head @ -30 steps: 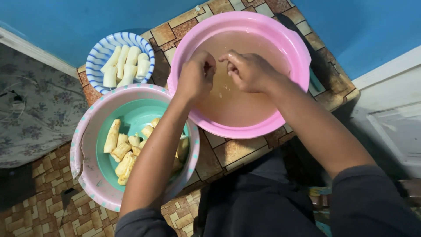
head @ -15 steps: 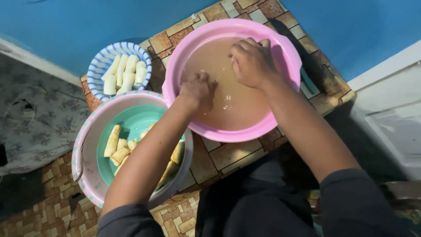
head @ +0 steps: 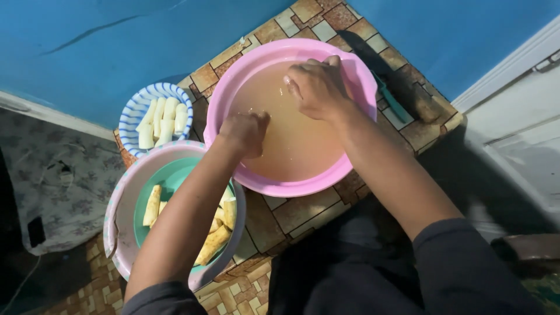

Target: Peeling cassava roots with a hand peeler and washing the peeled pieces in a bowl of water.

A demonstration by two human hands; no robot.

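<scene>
The pink basin [head: 356, 87] holds cloudy brownish water and sits on a patterned surface [head: 291, 213]. We see 2 hands in it: the left hand [head: 244, 133] dips in, fingers curled under; the right hand [head: 318, 87] has fingers bent together. We cannot tell what either grips. Left of the basin, a striped bowl [head: 131, 114] holds pale peeled pieces [head: 163, 116]; below-left, a teal bowl [head: 175, 181] holds yellowish pieces [head: 153, 204].

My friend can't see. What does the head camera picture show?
A person's left hand and right hand dip into cloudy water in a round pink plastic basin. Beside it, pale peeled root pieces fill a blue-striped bowl.
</scene>
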